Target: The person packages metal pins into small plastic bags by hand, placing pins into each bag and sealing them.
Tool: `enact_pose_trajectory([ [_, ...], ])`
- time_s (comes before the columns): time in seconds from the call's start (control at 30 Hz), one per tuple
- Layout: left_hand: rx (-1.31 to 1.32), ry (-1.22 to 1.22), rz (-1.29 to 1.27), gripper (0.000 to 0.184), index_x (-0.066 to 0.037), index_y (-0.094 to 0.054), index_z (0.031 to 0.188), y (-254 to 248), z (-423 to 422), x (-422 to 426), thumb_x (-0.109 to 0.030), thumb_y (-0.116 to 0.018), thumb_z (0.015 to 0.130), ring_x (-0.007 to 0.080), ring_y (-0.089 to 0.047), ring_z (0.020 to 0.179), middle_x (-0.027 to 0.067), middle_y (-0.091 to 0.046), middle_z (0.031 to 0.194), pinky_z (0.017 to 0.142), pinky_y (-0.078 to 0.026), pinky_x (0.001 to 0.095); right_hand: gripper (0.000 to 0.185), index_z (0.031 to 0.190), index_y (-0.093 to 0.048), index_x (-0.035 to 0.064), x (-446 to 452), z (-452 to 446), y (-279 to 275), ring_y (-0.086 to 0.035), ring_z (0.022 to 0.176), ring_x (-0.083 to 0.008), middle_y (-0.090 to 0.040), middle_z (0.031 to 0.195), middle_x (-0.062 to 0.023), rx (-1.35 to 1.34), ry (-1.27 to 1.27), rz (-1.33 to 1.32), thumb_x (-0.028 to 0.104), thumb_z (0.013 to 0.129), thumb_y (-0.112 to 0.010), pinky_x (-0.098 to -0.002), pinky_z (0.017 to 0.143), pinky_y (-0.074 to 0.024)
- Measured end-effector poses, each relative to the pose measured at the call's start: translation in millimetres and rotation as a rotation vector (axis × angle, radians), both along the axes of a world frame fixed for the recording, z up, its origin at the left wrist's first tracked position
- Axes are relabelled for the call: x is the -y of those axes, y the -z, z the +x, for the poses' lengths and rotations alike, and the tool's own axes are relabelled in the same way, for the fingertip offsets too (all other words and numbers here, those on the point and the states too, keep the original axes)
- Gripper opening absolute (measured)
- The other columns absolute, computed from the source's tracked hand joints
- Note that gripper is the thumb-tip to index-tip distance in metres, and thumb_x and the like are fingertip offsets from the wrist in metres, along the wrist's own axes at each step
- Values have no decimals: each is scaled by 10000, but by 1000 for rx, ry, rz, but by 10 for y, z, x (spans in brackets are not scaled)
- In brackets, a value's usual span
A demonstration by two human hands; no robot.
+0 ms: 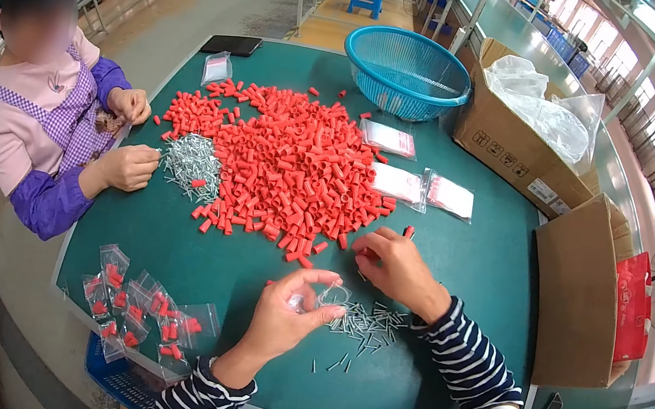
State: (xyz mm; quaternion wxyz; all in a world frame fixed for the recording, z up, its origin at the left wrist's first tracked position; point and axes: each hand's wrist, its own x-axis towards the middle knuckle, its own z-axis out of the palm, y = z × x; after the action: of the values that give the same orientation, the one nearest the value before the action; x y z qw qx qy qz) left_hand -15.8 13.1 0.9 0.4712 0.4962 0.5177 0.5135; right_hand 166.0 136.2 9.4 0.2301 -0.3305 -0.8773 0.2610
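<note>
My left hand (287, 314) is closed on a small clear plastic bag (333, 294), its thumb and fingers curved round the bag's opening. My right hand (403, 273) is to the right of it, fingers curled in, with a red plastic cap (365, 252) showing at the fingertips. How many caps it holds is hidden. Another red cap (409, 232) shows just behind its knuckles. Below and between my hands lies a loose pile of small silver screws (369, 326). A large heap of red caps (291, 165) spreads over the table beyond my hands.
Filled bags (134, 307) lie at the table's left front corner. Packs of flat bags (398, 183), a blue basket (406, 72) and cardboard boxes (580, 301) stand right and back. A co-worker's hands (128, 166) are at the left beside another screw pile (192, 166).
</note>
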Motion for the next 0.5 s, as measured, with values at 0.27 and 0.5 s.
enact_pose_trajectory([
  [0.27,-11,-27,38,393,-42,-654,1109,130,3,-32,-67,-813,751,10,-430,560,-62,-518,612,506,-345,199,203,1010,-667,11,405,-52,-619,-643,810,-247,-633,935,-112,-166,-221,-161,-6,808,-680,-338,696,-530],
  [0.5,11,-11,30,399,-21,-645,1115,148,6,-36,-42,-807,751,11,-457,578,-59,-535,635,529,-382,190,265,1079,-634,6,493,-73,-684,-612,861,-332,-594,961,-144,-124,-250,0,-1,815,-653,-397,733,-516],
])
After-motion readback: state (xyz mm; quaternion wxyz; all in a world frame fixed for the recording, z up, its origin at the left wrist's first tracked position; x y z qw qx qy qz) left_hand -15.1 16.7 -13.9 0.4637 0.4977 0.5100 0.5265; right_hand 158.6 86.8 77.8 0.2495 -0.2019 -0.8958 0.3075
